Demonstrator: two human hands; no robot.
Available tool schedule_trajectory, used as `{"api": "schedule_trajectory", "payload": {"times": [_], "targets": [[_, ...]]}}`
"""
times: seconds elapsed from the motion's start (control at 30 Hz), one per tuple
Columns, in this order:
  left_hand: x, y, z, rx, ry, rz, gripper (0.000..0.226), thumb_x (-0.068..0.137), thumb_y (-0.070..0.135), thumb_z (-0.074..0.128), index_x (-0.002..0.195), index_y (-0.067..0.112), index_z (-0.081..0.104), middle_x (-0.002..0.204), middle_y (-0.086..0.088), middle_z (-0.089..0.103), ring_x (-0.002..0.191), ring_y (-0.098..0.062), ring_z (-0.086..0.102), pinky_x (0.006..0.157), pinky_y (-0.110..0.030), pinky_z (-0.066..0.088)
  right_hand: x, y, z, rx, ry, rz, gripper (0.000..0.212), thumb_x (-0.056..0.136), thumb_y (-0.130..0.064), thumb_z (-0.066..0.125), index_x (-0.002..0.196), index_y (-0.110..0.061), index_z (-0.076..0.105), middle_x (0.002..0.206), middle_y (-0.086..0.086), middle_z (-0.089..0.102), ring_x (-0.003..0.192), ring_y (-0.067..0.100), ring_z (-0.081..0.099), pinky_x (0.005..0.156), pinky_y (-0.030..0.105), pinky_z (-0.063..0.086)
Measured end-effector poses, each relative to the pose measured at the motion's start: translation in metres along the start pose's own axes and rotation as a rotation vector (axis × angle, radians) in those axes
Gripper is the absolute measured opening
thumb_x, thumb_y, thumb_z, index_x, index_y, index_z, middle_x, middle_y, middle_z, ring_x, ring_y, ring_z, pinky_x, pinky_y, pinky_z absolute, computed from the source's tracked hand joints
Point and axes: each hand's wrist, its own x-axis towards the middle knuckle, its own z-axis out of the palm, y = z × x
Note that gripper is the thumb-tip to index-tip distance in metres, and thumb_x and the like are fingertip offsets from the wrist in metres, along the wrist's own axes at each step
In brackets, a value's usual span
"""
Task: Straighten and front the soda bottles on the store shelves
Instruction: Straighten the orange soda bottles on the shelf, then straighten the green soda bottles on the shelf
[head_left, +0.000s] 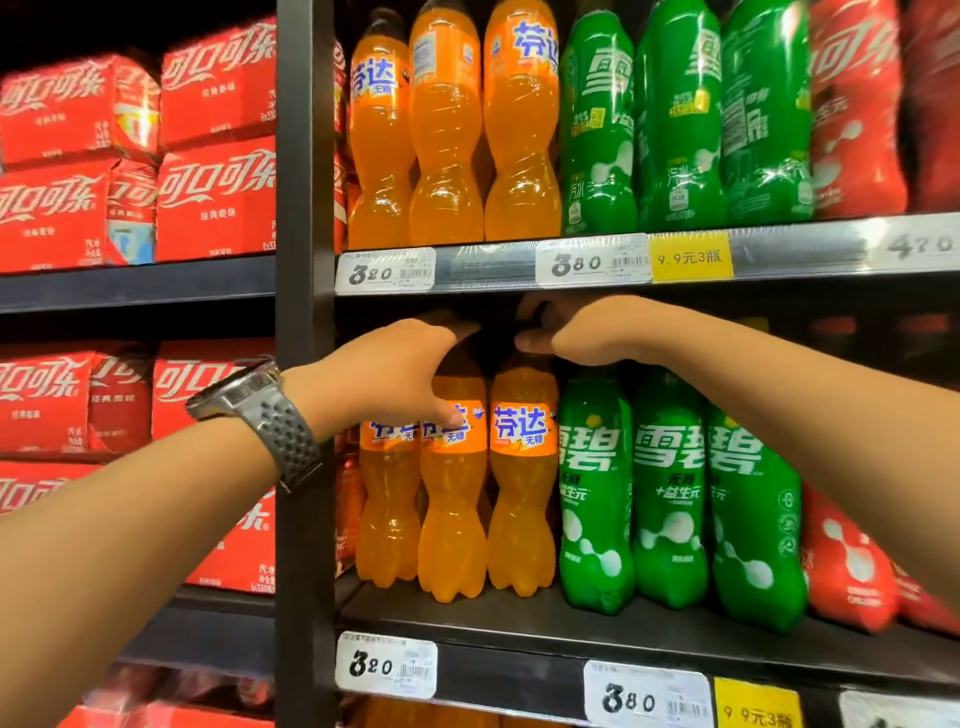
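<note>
Left hand (384, 374), wristwatch (265, 410) on the wrist: grip closed round the shoulder of the middle orange bottle (452, 509), thumb on the label. Probably a hold for twisting the label forward.

Right hand (576, 332): grip curled at the neck of the right orange bottle (522, 499); cap lost in shadow.

Both bottles stand upright near the front of the lower shelf (519, 618).

Upper shelf edge (488, 267) sits close over both hands, so little room to lift. Green bottles (670, 488) crowd the right side.

Farther up, one upper-row orange bottle (444, 130) shows its back label.
</note>
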Motion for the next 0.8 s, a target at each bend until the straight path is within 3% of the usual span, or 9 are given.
{"api": "schedule_trajectory", "payload": {"times": [0.23,0.37,0.43,0.53,0.6,0.7,0.8], "targets": [[-0.008,0.000,0.008,-0.005,0.053,-0.026,0.069,0.070,0.059,0.074,0.123,0.023,0.049,0.079,0.018,0.035,0.065,-0.004,0.043,0.049,-0.018,0.029,-0.003,0.000,0.003,0.033,0.036,0.007,0.046,0.094,-0.048,0.048,0.135,-0.028,0.046,0.128,0.004,0.056,0.109,0.022,0.053,0.082,0.026,0.037],[-0.013,0.008,0.007,-0.065,0.063,-0.033,0.082,0.076,0.051,0.073,0.144,0.026,0.034,0.102,0.009,0.045,0.082,-0.007,0.048,0.059,-0.018,0.039,-0.006,-0.002,-0.001,0.013,0.039,-0.021,0.044,0.092,-0.053,0.049,0.131,-0.031,0.049,0.121,0.001,0.059,0.093,0.017,0.050,0.075,0.025,0.034],[-0.016,0.015,0.004,-0.150,0.151,-0.020,0.073,0.083,0.045,0.066,0.145,0.026,0.033,0.117,0.002,0.052,0.096,-0.012,0.053,0.073,-0.025,0.047,-0.007,-0.002,-0.001,0.025,0.057,-0.030,0.043,0.092,-0.052,0.051,0.129,-0.030,0.051,0.120,0.001,0.060,0.092,0.015,0.050,0.074,0.025,0.035],[-0.017,0.033,0.000,-0.207,0.232,0.046,0.075,0.078,0.064,0.059,0.139,0.026,0.038,0.121,0.001,0.054,0.113,-0.019,0.049,0.091,-0.037,0.045,-0.010,-0.002,0.000,-0.014,0.066,-0.046,0.043,0.092,-0.052,0.050,0.128,-0.029,0.053,0.123,0.003,0.060,0.099,0.017,0.054,0.076,0.026,0.037],[-0.018,0.043,0.001,-0.185,0.173,0.070,0.089,0.065,0.073,0.062,0.136,0.026,0.037,0.119,0.003,0.054,0.111,-0.019,0.046,0.094,-0.040,0.043,-0.011,-0.003,0.000,-0.040,0.076,-0.033,0.045,0.091,-0.054,0.050,0.126,-0.026,0.055,0.116,0.004,0.063,0.097,0.019,0.057,0.072,0.026,0.038],[-0.018,0.053,0.011,-0.108,0.158,0.075,0.096,0.063,0.067,0.071,0.140,0.026,0.032,0.120,0.003,0.051,0.112,-0.019,0.045,0.097,-0.037,0.038,-0.018,-0.001,-0.003,-0.095,0.088,0.031,0.054,0.087,-0.064,0.047,0.112,-0.019,0.062,0.088,0.003,0.061,0.072,0.015,0.052,0.058,0.026,0.035],[-0.020,0.054,0.015,-0.092,0.211,0.072,0.097,0.064,0.063,0.073,0.141,0.022,0.032,0.120,0.001,0.050,0.113,-0.021,0.045,0.096,-0.036,0.038,-0.034,0.015,-0.012,-0.088,0.109,0.061,0.060,0.087,-0.068,0.039,0.119,-0.022,0.061,0.099,0.001,0.063,0.088,0.021,0.056,0.069,0.029,0.040]]}}
